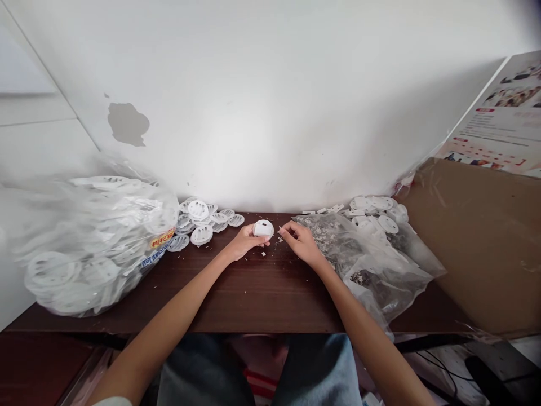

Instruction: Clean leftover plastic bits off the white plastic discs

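Observation:
Near the middle of the dark brown table (262, 299), my left hand (245, 242) is closed around a round white plastic part (263, 228), its thumb on the lower edge. The part shows a small dark slot near its top. Just to its right, my right hand (299, 241) pinches a tiny pale piece between thumb and index finger, too small to name. A narrow gap separates those fingertips from the round part. Small white bits (279, 241) lie scattered between the hands.
A clear bag of round white parts (97, 254) fills the left side, with loose round parts (202, 235) beside it. On the right, a plastic bag of small metallic pieces (333, 237) lies below piled white parts (376, 211). A cardboard sheet (477, 237) stands at far right.

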Demonstrator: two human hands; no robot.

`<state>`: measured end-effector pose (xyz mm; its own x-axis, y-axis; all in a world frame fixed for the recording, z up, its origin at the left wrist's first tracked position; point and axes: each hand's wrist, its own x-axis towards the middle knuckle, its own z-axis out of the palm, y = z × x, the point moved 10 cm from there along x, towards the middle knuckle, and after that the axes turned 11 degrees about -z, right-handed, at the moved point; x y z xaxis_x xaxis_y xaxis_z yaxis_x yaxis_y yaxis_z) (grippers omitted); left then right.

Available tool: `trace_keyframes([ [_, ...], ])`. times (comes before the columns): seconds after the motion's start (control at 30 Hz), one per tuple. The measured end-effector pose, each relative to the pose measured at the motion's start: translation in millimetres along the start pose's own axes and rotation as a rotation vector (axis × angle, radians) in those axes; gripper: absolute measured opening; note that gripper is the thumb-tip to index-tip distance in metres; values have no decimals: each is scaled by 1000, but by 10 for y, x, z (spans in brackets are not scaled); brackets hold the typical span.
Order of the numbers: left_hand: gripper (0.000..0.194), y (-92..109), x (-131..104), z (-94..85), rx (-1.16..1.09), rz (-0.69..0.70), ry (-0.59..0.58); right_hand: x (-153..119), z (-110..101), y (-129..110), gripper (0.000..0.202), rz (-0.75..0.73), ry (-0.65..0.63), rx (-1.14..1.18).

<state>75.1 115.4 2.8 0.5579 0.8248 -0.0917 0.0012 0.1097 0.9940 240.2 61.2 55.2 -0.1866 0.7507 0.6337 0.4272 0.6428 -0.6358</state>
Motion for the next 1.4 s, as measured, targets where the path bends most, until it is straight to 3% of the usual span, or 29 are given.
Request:
trace_keyframes([
  [0.27, 42, 104, -72, 55, 247, 64, 101, -45, 21, 122, 41, 115, 68, 158],
  [0.47, 7, 385, -276, 212, 847, 406, 308, -72, 130, 124, 48, 195, 23, 228],
  [0.57, 22, 490, -403, 307, 1000, 613, 377, -86, 190, 166, 52, 239, 2, 275],
  [0.7, 34, 545, -481, 350, 1073, 719, 418, -96, 287, 175, 51, 271, -15, 386],
  [0.9, 46, 559, -504, 334, 1044, 748, 446, -127, 380, 228, 41, 357, 21, 528],
  [1.17, 73, 529, -495, 383, 1044, 758, 421, -100, 265, 240, 36, 362, 111, 529],
  [1.4, 75, 554, -498, 403, 1045, 739, 413, -106, 243, 253, 37, 399, 147, 565],
])
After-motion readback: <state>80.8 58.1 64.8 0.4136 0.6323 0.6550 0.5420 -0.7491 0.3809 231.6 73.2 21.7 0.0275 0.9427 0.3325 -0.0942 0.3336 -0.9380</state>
